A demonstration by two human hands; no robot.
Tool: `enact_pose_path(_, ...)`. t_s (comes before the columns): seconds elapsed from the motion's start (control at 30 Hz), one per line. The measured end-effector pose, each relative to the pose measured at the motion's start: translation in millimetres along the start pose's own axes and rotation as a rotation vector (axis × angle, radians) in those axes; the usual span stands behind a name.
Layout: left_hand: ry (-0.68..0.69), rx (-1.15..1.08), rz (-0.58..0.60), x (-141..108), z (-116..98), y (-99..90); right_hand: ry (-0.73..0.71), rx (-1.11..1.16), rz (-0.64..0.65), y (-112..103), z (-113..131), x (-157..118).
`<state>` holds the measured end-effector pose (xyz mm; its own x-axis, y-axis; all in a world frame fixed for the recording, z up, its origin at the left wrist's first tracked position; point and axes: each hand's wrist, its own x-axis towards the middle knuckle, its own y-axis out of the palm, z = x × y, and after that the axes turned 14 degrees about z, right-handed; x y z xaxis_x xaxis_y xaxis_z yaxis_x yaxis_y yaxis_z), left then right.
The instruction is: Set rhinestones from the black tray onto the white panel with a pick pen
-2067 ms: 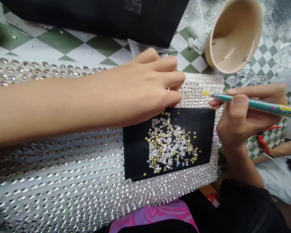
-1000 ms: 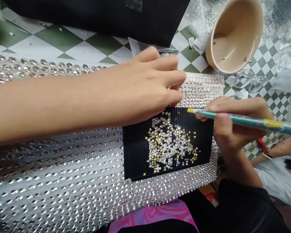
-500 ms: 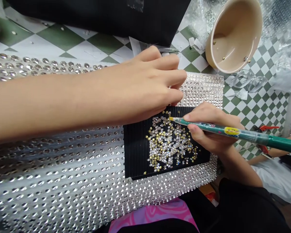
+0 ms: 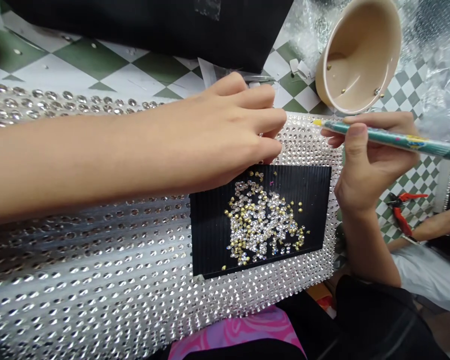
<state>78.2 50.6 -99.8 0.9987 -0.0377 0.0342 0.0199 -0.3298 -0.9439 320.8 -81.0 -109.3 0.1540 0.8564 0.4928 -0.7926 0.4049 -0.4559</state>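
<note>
Rhinestone sheet (image 4: 97,285) spans the frame's left and centre, beneath a black tray (image 4: 210,235) of loose stones (image 4: 262,220). At right, the right hand (image 4: 371,167) has its fingers pinched round a green pen (image 4: 392,138); the left hand (image 4: 240,120) curls near centre, its grip hidden.

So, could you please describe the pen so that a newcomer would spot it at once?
Start at the large sparkling sheet and go to its upper right corner. The right hand there holds the pen. Unlike the round beige cup above, it is slim and green with a yellow tip.
</note>
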Motion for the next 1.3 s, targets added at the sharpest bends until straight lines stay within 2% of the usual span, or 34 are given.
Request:
enact_pose_path(0.13, -0.039, -0.015, 0.046, 0.8, 0.0, -0.7, 0.042, 0.004, 0.069, -1.6, -7.2, 1.4)
enact_pose_path(0.27, -0.055, -0.014, 0.067, 0.7, -0.5, -1.0, 0.043, -0.031, 0.072, -1.5, -7.1, 2.5)
enact_pose_path(0.43, -0.033, 0.012, 0.054, 0.2, -0.1, -0.7, 0.031, -0.138, 0.009, 1.6, -1.2, 4.6)
enact_pose_path(0.57, -0.009, 0.017, 0.023, 0.3, 0.6, -0.6, -0.019, -0.116, -0.048, 0.8, 17.3, -0.4)
enact_pose_path(0.63, -0.009, 0.015, 0.026, 0.4, 1.5, -0.1, -0.055, -0.074, 0.072, -1.4, 30.4, -5.3)
enact_pose_path(0.77, 0.029, 0.034, -0.014, 0.9, 3.1, 1.2, -0.105, 0.034, 0.512, -2.6, 47.7, -14.6)
enact_pose_path(0.83, 0.036, 0.041, -0.025, 1.1, 2.4, 0.8, -0.139, 0.043, 0.579, -0.1, 48.9, -17.0)
enact_pose_path(1.0, -0.010, 0.036, 0.019, 1.4, -4.3, -2.6, -0.148, 0.025, 0.579, 6.0, 45.1, -17.3)
enact_pose_path(1.17, -0.003, 0.032, 0.007, 1.1, -5.1, -3.8, -0.141, 0.031, 0.563, 4.3, 44.5, -18.0)
enact_pose_path(1.23, -0.008, 0.010, 0.011, 1.5, -3.4, -3.8, -0.138, 0.012, 0.519, 3.1, 43.2, -18.3)
enact_pose_path(1.3, -0.020, -0.039, 0.022, 2.1, -1.6, -3.6, -0.138, -0.017, 0.399, 2.4, 39.9, -16.7)
